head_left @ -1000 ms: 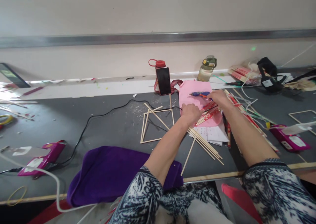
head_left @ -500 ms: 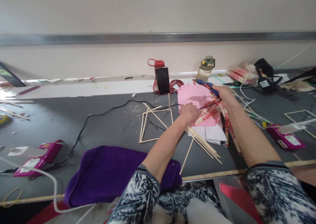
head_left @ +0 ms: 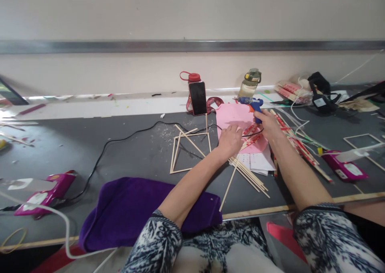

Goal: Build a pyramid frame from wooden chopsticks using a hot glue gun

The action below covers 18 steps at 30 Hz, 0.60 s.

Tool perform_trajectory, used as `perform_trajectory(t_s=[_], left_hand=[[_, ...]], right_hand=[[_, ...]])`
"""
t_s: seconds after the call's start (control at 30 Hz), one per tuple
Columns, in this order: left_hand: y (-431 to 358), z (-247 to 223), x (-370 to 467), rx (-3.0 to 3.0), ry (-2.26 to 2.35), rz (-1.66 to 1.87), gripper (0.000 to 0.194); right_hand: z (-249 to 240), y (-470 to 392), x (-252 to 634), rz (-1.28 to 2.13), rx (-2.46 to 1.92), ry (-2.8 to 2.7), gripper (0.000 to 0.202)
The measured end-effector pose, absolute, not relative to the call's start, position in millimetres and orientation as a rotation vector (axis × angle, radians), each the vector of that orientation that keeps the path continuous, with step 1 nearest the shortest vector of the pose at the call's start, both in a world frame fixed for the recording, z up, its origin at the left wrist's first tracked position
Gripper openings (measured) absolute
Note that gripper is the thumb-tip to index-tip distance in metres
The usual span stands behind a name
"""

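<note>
My right hand [head_left: 266,123] grips a blue hot glue gun [head_left: 255,103] with an orange trigger, above the right side of a pink sheet [head_left: 230,114]. My left hand [head_left: 230,140] is low over the sheet's left edge, its fingers curled down and their tips hidden. A black cord [head_left: 252,135] passes at this hand and runs to the glue gun. Red-and-white wrapped chopsticks [head_left: 255,138] lie on the sheet between my hands. Bare wooden sticks [head_left: 248,174] fan out below my left hand. To its left stands a stick frame [head_left: 182,170] with one upright stick.
A phone [head_left: 197,98] leans on a red-capped bottle [head_left: 194,77]. Behind the sheet stands a water bottle [head_left: 249,84]. A purple cloth [head_left: 129,212] covers the front edge. Magenta packs [head_left: 49,194] lie on both sides. More wrapped chopsticks [head_left: 296,142] lie right of my right hand.
My right hand has moved left and slightly down, turning the glue gun upright. The cord between my hands now sags. My left hand has shifted slightly down.
</note>
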<state>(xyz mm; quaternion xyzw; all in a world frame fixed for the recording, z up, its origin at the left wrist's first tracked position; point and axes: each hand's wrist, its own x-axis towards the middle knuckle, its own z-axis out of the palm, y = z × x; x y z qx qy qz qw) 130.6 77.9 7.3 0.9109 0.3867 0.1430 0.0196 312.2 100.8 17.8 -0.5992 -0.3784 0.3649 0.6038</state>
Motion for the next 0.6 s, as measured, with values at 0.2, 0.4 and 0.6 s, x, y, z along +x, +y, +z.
perform_trajectory(t_s=[0.2, 0.4, 0.6], left_hand=[[49, 21, 110, 2.857, 0.988, 0.475, 0.039], [29, 33, 81, 2.895, 0.739, 0.538, 0.035], [17, 23, 57, 2.877, 0.709, 0.583, 0.031]], right_hand=[[18, 97, 311, 1.030, -1.393, -0.959, 0.029], [20, 93, 306, 1.012, -1.375, -1.130, 0.041], [26, 92, 305, 0.919, -1.375, -1.062, 0.034]])
